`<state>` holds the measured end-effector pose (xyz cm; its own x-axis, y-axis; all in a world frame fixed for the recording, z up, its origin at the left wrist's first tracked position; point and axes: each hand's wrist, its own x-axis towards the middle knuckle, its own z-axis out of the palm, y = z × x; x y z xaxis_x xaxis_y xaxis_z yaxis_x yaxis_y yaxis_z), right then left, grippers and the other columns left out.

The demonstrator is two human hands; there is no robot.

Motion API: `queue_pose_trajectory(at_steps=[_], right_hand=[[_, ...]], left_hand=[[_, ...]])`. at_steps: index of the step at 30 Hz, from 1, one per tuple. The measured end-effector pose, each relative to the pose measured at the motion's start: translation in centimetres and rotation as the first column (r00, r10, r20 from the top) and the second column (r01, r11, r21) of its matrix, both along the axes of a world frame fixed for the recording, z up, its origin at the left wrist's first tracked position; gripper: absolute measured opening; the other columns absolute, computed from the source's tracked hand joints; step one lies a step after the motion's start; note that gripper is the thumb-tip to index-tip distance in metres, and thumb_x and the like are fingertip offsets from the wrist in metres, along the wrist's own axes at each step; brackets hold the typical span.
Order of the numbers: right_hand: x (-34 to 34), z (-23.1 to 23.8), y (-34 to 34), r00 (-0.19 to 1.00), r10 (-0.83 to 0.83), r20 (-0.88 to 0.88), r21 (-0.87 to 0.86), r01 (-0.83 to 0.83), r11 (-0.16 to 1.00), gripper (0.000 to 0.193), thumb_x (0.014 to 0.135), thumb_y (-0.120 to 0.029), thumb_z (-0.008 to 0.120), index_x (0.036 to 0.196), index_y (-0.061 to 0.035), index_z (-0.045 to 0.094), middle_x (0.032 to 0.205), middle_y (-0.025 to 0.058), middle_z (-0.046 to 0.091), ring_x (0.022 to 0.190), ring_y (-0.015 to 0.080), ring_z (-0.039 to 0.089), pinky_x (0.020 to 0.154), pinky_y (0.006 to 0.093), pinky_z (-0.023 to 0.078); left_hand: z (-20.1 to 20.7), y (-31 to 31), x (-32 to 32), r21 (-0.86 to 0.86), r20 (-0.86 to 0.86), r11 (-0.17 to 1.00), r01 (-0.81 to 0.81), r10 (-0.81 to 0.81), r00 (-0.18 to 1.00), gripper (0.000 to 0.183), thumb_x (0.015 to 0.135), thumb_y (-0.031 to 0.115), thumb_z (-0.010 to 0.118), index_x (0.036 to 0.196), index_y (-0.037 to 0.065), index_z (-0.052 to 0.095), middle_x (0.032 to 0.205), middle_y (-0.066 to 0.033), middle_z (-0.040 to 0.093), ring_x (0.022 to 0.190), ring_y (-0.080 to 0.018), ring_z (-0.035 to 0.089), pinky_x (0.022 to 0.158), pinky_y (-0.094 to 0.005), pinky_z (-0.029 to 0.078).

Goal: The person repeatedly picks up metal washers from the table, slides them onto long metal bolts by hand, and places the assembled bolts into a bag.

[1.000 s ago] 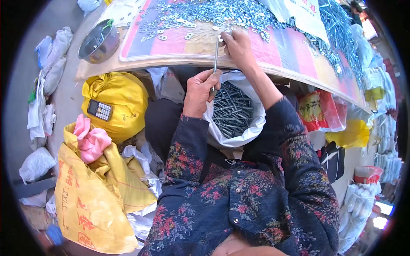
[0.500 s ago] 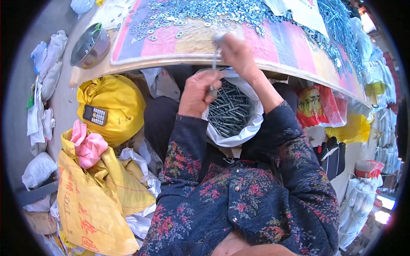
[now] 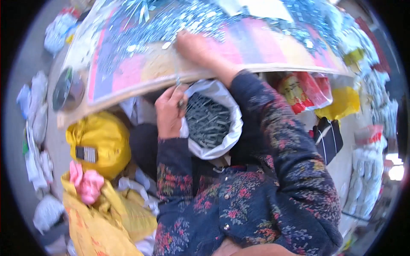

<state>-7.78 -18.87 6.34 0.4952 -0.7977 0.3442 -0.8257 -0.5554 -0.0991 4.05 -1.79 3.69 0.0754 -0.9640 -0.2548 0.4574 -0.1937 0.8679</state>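
Note:
My left hand (image 3: pixel 171 112) is closed around a long thin metal bolt (image 3: pixel 177 80), whose upper part sticks up past the fingers toward the table edge. Beside that hand, between my knees, a white bag (image 3: pixel 236 126) stands open, filled with dark grey bolts (image 3: pixel 207 117). My right hand (image 3: pixel 194 48) reaches over the table, its fingertips down at the near edge of a spread of shiny metal washers (image 3: pixel 171 25). Motion smears those fingers, so whether they hold a washer cannot be made out.
A striped cloth (image 3: pixel 218 53) covers the table. A metal bowl (image 3: pixel 68 89) stands at its left corner. To the left lie a yellow bundle with a phone (image 3: pixel 86 154) on it, a pink cloth (image 3: pixel 87 183) and a yellow sack (image 3: pixel 92 226). Right, a red bag (image 3: pixel 305 91) hangs under the table.
My right hand has left the top of the bolt and moved up-left to the washers. My left hand still grips the bolt. The whole view has shifted and blurred.

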Motion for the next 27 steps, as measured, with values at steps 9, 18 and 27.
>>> queue_pose_trajectory(at_steps=[9, 18, 27], right_hand=[[0.3, -4.3, 0.2, 0.851, 0.119, 0.512, -0.24, 0.009, 0.971, 0.009, 0.079, -0.009, 0.056, 0.081, 0.0001, 0.058, 0.072, 0.0166, 0.06, 0.061, 0.0287, 0.06, 0.057, 0.0402, 0.048], [-3.8, -1.7, 7.4, 0.143, -0.323, 0.935, 0.352, -0.471, 0.809, 0.022, 0.093, -0.021, 0.056, 0.082, -0.0023, 0.059, 0.064, -0.0004, 0.056, 0.053, 0.0055, 0.053, 0.048, 0.0214, 0.042], [-6.6, -3.4, 5.9, 0.518, 0.304, 0.8, -0.236, -0.194, 0.952, 0.013, 0.075, -0.003, 0.06, 0.083, -0.0031, 0.051, 0.073, 0.0077, 0.053, 0.066, 0.0189, 0.057, 0.059, 0.0343, 0.047]], left_hand=[[-1.2, 1.0, -0.5, -0.059, 0.008, 0.998, -0.013, 0.013, 1.0, 0.017, 0.089, 0.015, 0.063, 0.093, -0.001, 0.064, 0.064, 0.0002, 0.054, 0.041, -0.003, 0.037, 0.035, -0.0173, 0.024], [-1.0, 0.9, -2.0, -0.052, 0.032, 0.97, 0.239, -0.237, 0.971, 0.02, 0.091, 0.02, 0.06, 0.094, 0.0, 0.06, 0.063, 0.0, 0.051, 0.041, -0.0035, 0.037, 0.035, -0.0179, 0.025], [-2.6, 0.9, -2.1, -0.453, 0.778, 0.682, 0.574, -0.012, 0.628, 0.026, 0.073, 0.017, 0.058, 0.093, 0.002, 0.054, 0.078, -0.0061, 0.045, 0.071, -0.021, 0.047, 0.067, -0.0323, 0.043]])
